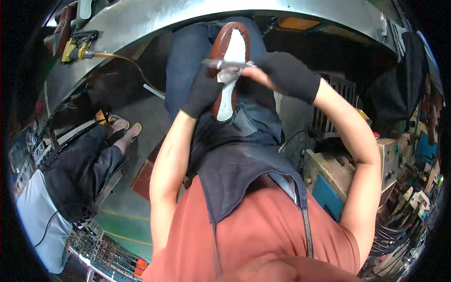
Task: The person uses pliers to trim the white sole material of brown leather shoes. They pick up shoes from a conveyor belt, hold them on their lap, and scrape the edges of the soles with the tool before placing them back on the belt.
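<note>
Both gloved hands, left (203, 89) and right (286, 75), pinch a metal tool (228, 63) across the brown shoe (230, 70).

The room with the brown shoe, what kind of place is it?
Probably a shoe workshop or factory. A gloved left hand steadies a brown shoe sole-up, beside a metal workbench and machines.

The person wears a rust-red short-sleeved shirt and a dark blue apron. Both the left hand (203, 90) and the right hand (287, 75) are covered by black fabric gloves. The forearms are bare.
</note>
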`<state>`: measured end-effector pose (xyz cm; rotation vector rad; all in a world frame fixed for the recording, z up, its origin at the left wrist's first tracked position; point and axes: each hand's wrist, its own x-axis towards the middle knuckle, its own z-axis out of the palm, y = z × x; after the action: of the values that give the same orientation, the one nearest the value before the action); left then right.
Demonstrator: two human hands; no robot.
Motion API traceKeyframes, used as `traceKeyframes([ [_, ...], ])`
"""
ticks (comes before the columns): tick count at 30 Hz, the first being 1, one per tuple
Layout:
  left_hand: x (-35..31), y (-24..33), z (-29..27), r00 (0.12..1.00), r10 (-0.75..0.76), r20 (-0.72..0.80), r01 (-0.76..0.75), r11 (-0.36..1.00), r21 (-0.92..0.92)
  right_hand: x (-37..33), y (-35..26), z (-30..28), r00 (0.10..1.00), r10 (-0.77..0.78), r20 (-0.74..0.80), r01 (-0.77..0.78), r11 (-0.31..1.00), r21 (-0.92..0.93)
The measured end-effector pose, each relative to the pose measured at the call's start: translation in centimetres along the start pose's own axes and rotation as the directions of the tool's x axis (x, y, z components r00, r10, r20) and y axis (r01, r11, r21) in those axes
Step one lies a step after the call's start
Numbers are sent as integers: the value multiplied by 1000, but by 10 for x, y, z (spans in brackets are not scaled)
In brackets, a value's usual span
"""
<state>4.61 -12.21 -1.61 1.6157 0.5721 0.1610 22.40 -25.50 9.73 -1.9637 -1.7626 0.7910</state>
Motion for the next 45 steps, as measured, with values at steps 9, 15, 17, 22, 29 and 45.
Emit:
traceKeyframes([
  [9,-28,22,-12,992,-59,109,55,998,38,-5,-3,27,998,32,46,-29,997,-72],
  [15,-32,16,-10,926,-168,338,90,968,233,-12,-27,47,969,-227,-98,225,974,-32],
  [17,-32,20,-2,993,-41,111,31,996,85,-14,-16,22,996,77,39,-70,987,-148],
  [22,-24,4,2,992,50,119,-52,999,13,-33,-3,37,946,-278,-168,254,955,-150],
  [29,-36,7,-6,992,-129,-12,117,934,-339,-66,-13,69,802,566,190,-491,444,749],
  [45,-39,12,6,1000,-24,-8,22,974,-223,-65,1,120,784,620,-21,-250,347,904],
])
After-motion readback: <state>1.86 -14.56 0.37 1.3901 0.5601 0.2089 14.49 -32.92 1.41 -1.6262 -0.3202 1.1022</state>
